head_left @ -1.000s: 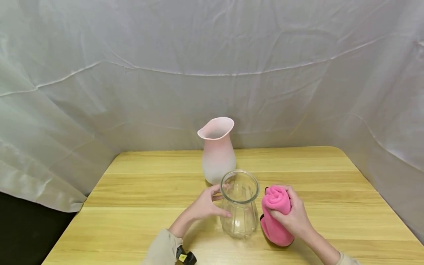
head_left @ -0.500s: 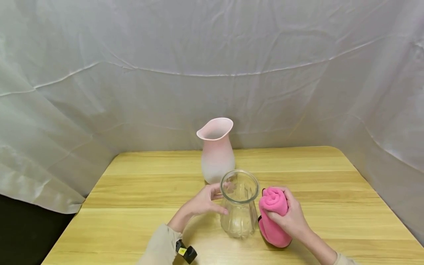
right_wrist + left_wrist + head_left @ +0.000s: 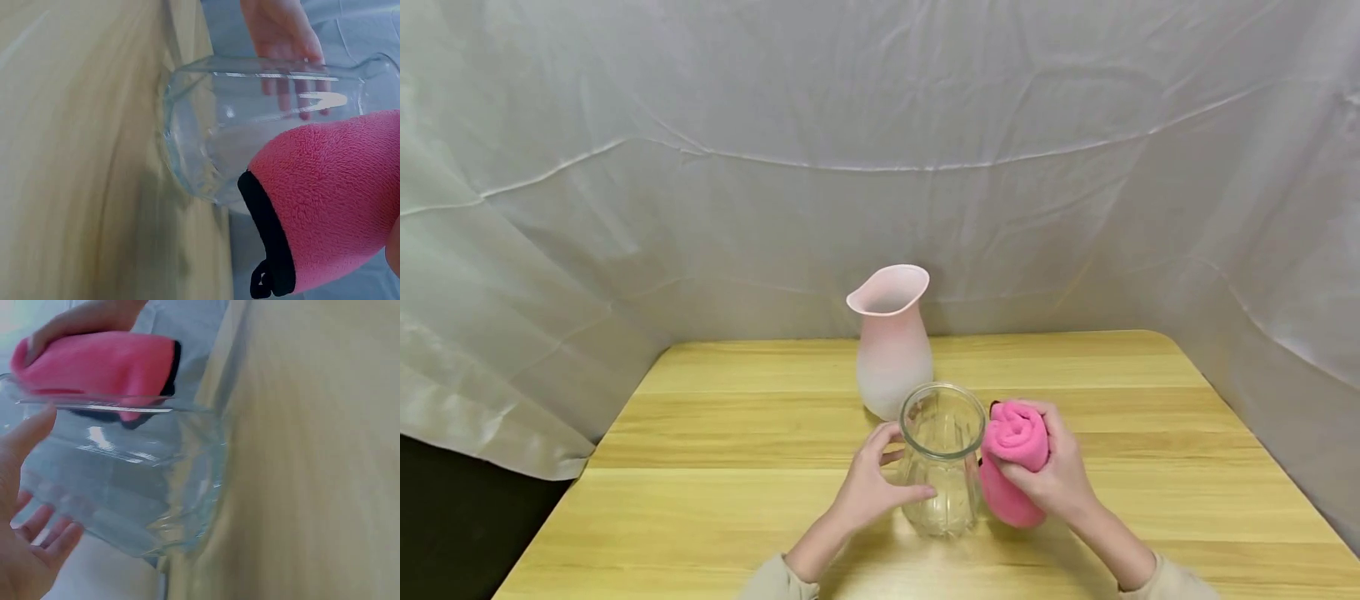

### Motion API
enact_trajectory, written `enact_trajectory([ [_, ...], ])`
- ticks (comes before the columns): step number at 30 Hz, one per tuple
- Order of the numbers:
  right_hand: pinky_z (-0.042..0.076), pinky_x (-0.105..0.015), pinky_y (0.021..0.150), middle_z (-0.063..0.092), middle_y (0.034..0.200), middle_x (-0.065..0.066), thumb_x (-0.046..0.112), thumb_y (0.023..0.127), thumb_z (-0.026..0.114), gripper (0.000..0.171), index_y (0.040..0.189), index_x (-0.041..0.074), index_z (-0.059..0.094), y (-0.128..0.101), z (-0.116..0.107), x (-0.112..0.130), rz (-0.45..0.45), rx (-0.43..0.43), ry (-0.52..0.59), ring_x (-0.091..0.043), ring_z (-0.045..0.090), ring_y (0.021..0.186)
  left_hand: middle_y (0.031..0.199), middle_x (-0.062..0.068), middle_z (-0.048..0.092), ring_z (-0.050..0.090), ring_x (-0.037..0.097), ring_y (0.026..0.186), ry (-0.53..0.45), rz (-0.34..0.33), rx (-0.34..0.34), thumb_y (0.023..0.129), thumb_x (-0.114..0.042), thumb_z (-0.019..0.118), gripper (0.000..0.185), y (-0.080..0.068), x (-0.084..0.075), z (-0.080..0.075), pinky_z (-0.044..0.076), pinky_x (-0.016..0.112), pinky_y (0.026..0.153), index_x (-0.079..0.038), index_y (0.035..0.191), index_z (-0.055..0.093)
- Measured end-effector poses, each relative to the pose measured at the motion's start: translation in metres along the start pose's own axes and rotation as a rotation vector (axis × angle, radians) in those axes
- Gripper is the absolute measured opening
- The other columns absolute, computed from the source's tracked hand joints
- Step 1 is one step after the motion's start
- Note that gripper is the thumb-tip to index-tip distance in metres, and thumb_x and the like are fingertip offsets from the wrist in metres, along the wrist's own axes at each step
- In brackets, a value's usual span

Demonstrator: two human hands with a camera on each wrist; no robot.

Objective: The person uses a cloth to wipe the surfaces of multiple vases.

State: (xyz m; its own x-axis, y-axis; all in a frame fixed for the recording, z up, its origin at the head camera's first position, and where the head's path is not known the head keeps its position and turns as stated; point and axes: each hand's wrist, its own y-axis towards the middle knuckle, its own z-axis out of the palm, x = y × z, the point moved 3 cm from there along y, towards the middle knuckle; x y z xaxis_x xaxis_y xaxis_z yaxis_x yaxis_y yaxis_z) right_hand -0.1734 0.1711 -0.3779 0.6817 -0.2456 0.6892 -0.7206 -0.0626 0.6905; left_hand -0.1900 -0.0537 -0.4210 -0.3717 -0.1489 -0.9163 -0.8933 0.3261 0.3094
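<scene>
**A:** What's different from a second ago?

**B:** The right hand (image 3: 1051, 475) has lifted the rolled pink cloth (image 3: 1013, 460) off the table (image 3: 715, 433) and carried it in toward the clear ribbed glass vase (image 3: 942, 458). A second back, the roll's lower end sat down on the wood, a little apart from the glass. Now it rides higher and lies against the vase's side at about 3 o'clock, its top level with the rim. The left hand (image 3: 868, 487) has also slid nearer, from 9 o'clock toward 8 o'clock of the vase.

**A:** So what does that tell you?

**B:** I'd judge the cloth is being brought to the glass while the other hand steadies it; the cloth is outside the vase, not in its mouth.

**A:** How are the hands posed?

**B:** The right hand is wrapped round the cloth, fingers curled over its top, thumb toward the vase. The left hand's fingers are nearly straight, spread and laid against the vase wall, thumb toward its front. It braces rather than clutches.

**A:** And the vase itself?

**B:** Upright on the table, near centre, just in front of the frosted pink vase (image 3: 892, 337) at 12 o'clock.
</scene>
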Motion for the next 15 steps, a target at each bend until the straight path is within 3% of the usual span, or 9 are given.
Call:
enact_trajectory([
  [2,0.049,-0.014,0.075,0.06,0.104,0.008,-0.021,0.049,0.069,0.063,0.108,-0.009,0.048,-0.004,0.006,-0.003,0.023,0.04,0.012,-0.002,0.056,0.089,0.125,0.009,0.048,0.046,0.028,0.113,-0.006,-0.002,-0.009,0.061,-0.008,0.083,0.07,-0.001,0.002,0.002,0.044,0.042,0.094,-0.006,0.122,0.05],
  [8,0.054,-0.024,0.066,0.061,0.097,-0.008,-0.014,0.049,0.076,0.068,0.11,0.0,0.05,-0.022,0.019,-0.014,0.014,0.206,-0.136,-0.003,0.055,0.085,0.123,0.008,0.05,0.048,0.025,0.111,0.008,0.007,-0.013,0.061,-0.014,0.083,0.068,-0.001,0.0,0.002,0.046,0.035,0.093,-0.006,0.121,0.051],
  [13,0.052,-0.022,0.064,0.06,0.095,-0.007,-0.015,0.053,0.075,0.063,0.109,-0.001,0.051,-0.021,0.015,-0.012,0.045,0.125,-0.138,-0.003,0.054,0.082,0.123,0.009,0.05,0.049,0.025,0.11,0.001,0.016,-0.003,0.062,-0.016,0.083,0.068,-0.001,-0.001,0.003,0.046,0.036,0.093,-0.005,0.121,0.051],
  [15,0.052,-0.023,0.064,0.059,0.094,-0.006,-0.014,0.055,0.074,0.061,0.109,-0.001,0.05,-0.02,0.016,-0.011,0.061,0.135,-0.121,-0.003,0.054,0.081,0.123,0.008,0.051,0.049,0.023,0.109,0.006,0.018,-0.006,0.062,-0.016,0.083,0.068,-0.001,-0.001,0.004,0.046,0.036,0.093,-0.005,0.121,0.051],
])
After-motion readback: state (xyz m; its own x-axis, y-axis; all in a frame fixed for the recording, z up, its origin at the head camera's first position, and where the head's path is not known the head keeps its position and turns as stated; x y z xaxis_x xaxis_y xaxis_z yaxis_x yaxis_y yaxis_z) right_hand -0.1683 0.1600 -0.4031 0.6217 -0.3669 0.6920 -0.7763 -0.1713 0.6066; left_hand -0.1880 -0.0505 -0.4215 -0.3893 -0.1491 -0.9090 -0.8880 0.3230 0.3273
